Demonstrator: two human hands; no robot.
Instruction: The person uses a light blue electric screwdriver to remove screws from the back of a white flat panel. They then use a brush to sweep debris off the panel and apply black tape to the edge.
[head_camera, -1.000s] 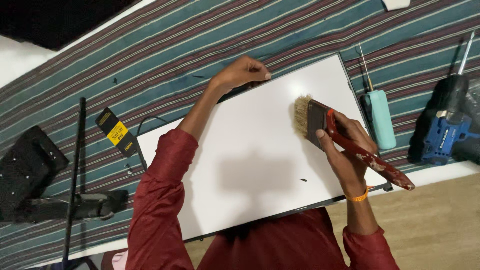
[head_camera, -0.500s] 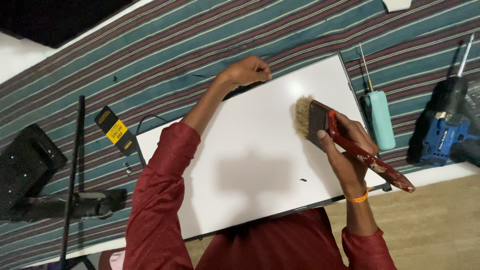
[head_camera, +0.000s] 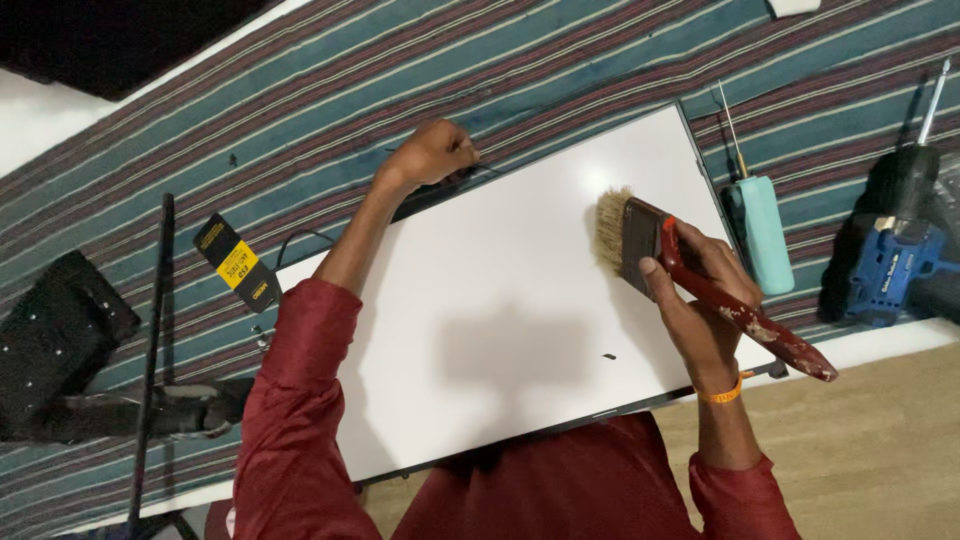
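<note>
Surface: striped cloth (head_camera: 560, 70) in teal, maroon and pale lines covers the work table, with a strip of light wooden floor (head_camera: 880, 450) showing beyond its near edge.
Landmark: white panel (head_camera: 480, 300), a large flat rectangle with a thin dark frame, lies on the cloth at a slant; every other place is given from it.
Panel look: clean and matt, one small dark speck near its near right part, and a soft shadow across its middle.
Person: red sleeves (head_camera: 300, 400) reach over the panel from its near edge.
Left hand (head_camera: 432, 152): curled shut over the panel's far edge, seemingly pinning the panel so it cannot slide.
Right hand (head_camera: 700, 300): wrapped tight round the handle of a paintbrush (head_camera: 660, 245), over the panel's right end; an orange band sits on the wrist.
Brush look: wide pale bristles, dark ferrule, red handle flecked with white; bristles tilted down onto the panel's surface, as for sweeping it.
Right of panel: teal-handled screwdriver (head_camera: 758, 225) just beside the edge; a blue and black cordless drill (head_camera: 890, 255) farther out.
Left of panel: black and yellow tag (head_camera: 237, 263) near the corner, then a black stand (head_camera: 150, 380).
</note>
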